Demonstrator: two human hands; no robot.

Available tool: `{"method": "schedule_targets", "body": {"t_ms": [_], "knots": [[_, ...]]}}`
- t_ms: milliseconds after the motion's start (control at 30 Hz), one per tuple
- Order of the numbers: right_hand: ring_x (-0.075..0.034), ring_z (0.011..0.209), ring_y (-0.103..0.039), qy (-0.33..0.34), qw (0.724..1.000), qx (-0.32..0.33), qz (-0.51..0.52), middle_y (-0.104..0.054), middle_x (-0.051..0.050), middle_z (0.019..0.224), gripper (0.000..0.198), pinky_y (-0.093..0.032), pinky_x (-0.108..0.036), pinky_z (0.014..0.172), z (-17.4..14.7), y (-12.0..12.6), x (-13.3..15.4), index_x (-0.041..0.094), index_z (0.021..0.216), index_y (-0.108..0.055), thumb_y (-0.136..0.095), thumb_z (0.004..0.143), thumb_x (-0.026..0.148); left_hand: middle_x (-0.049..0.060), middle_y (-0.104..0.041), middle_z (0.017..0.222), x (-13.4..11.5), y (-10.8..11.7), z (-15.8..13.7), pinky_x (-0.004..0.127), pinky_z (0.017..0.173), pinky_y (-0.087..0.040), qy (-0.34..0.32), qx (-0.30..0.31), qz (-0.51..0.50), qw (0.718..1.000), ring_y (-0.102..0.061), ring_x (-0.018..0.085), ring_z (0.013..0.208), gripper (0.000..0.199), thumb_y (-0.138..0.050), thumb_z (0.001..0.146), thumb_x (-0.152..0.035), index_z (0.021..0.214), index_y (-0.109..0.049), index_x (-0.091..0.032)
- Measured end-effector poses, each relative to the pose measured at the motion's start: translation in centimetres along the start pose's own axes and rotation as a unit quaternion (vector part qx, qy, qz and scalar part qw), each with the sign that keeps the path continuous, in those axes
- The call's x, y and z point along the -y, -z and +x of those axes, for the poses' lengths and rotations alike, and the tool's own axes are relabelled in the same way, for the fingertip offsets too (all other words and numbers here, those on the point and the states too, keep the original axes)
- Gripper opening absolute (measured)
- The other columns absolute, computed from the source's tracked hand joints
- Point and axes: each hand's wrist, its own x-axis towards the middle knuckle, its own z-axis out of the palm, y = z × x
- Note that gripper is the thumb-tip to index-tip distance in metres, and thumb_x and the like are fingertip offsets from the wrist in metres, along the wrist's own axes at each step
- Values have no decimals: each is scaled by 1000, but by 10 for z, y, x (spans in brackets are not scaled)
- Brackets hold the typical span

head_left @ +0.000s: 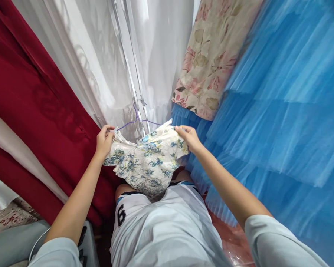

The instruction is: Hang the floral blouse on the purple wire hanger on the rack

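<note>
A white floral blouse [150, 167] with blue and green flowers hangs in front of my legs on a purple wire hanger [136, 118]. My left hand [105, 141] pinches the garment at its left shoulder, by the hanger's end. At the opposite shoulder, my right hand [187, 137] grips the fabric between thumb and fingers. The hanger's hook points up, beside a metal pole; whether it hangs on the pole I cannot tell. The blouse's lower end falls between my knees.
Red cloth [44, 96] hangs on the left, with white curtains [161, 48] behind the metal pole [133, 66]. On the right hang a pink-flowered cloth [208, 63] and a tiered blue tulle skirt [284, 122]. A grey plastic object [89, 241] stands low on the left.
</note>
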Motion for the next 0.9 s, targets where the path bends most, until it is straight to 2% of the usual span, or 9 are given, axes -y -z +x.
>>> {"method": "schedule_targets", "body": {"t_ms": [100, 200, 300, 367, 433, 533, 600, 800, 900], "knots": [[-13, 56, -50, -5, 999, -34, 42, -56, 0, 61, 36, -40, -25, 52, 14, -14, 30, 19, 69, -60, -73, 75, 53, 2, -63, 89, -7, -3, 1, 23, 69, -40, -26, -8, 56, 998, -55, 14, 76, 23, -59, 85, -36, 100, -63, -19], [-17, 64, -58, -24, 998, 16, 54, -60, -3, 66, 38, -45, -26, 58, 7, -35, 56, 18, 73, -64, -71, 77, 55, 0, -59, 73, 3, -9, -2, 23, 65, -36, -10, -5, 122, 992, -52, 14, 69, 24, -59, 85, -42, 84, -63, -18], [-20, 76, -63, -8, 982, 184, 26, -67, -5, 80, 46, -49, -28, 68, -29, -53, 71, 18, 82, -69, -60, 83, 63, -1, -46, 58, 25, -20, -12, 25, 58, -30, 53, -43, 70, 995, -44, 14, 58, 38, -49, 89, -48, 66, -54, -18], [-23, 87, -65, -20, 941, 337, 20, -70, -9, 93, 58, -51, -33, 77, -56, -59, 71, 18, 94, -72, -47, 86, 70, -2, -38, 54, 36, -31, -21, 26, 55, -29, 104, -97, -20, 990, -38, 13, 54, 48, -41, 91, -56, 58, -43, -20], [-25, 99, -64, -9, 925, 380, 4, -69, -10, 104, 57, -50, -37, 88, -74, -61, 60, 19, 107, -70, -45, 89, 67, -2, -34, 52, 34, -46, -29, 26, 53, -29, 133, -118, -109, 978, -35, 12, 51, 57, -34, 90, -66, 54, -34, -22], [-25, 113, -58, 35, 957, 279, -73, -63, -10, 122, 48, -44, -40, 99, -76, -62, 27, 22, 123, -62, -57, 88, 55, -1, -35, 52, 5, -73, -39, 26, 53, -34, 150, -8, -266, 952, -37, 12, 50, 64, -25, 87, -77, 55, -33, -22], [-26, 119, -52, 62, 970, 200, -123, -58, -9, 130, 50, -40, -41, 103, -70, -61, 5, 23, 124, -60, -62, 85, 54, -2, -35, 52, -27, -91, -44, 26, 53, -38, 181, 109, -382, 900, -39, 12, 48, 63, -24, 86, -79, 63, -36, -22], [-18, 61, -55, -100, 969, 223, -25, -62, -2, 66, 43, -46, -30, 58, -84, -41, -18, 20, 71, -63, -57, 85, 61, 2, -58, 70, -104, -126, -55, 27, 58, -47, 214, 340, -549, 733, -57, 14, 58, 47, -54, 84, -65, 97, -54, -19], [-18, 53, -55, -144, 983, 95, 57, -64, -3, 63, 38, -44, -31, 51, -97, -15, -12, 21, 70, -66, -68, 77, 58, 11, -68, 102, -110, -121, -60, 37, 83, -53, 212, 352, -551, 726, -67, 23, 92, 42, -65, 84, -50, 111, -58, -18]]}}
